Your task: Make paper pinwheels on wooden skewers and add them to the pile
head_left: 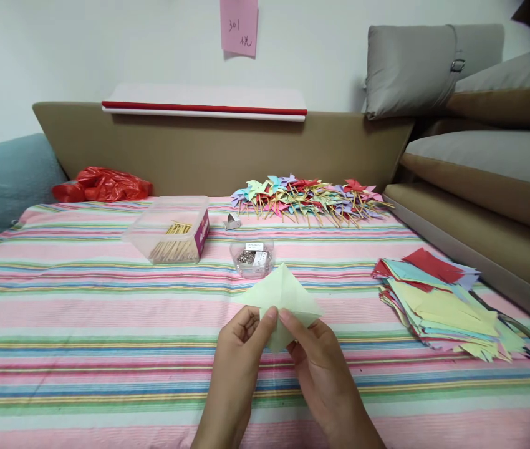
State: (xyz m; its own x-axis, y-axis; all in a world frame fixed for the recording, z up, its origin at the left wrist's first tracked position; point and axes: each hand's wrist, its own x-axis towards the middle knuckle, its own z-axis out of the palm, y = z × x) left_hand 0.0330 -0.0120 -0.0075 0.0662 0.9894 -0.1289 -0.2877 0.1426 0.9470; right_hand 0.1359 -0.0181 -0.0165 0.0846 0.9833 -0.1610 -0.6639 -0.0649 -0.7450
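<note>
A light green square of paper [284, 290], creased and cut in from its edges, is held up with one corner pointing away from me. My left hand [246, 337] pinches it near the centre between thumb and fingers. From the other side my right hand [314, 346] pinches it too, its thumb tip close beside the left thumb. Some fingertips are hidden behind the paper. Just beyond it stands a small clear plastic box [252, 259] with tiny metal pieces and white labels inside.
A clear tub [166, 212] of wooden sticks stands left of centre. Paper pinwheels [312, 196] on sticks are heaped at the back. Cut coloured paper sheets [438, 299] lie in a stack at right, partly over scissors [527, 337]. A red plastic bag [106, 184] sits back left; cushions [484, 156] line the right.
</note>
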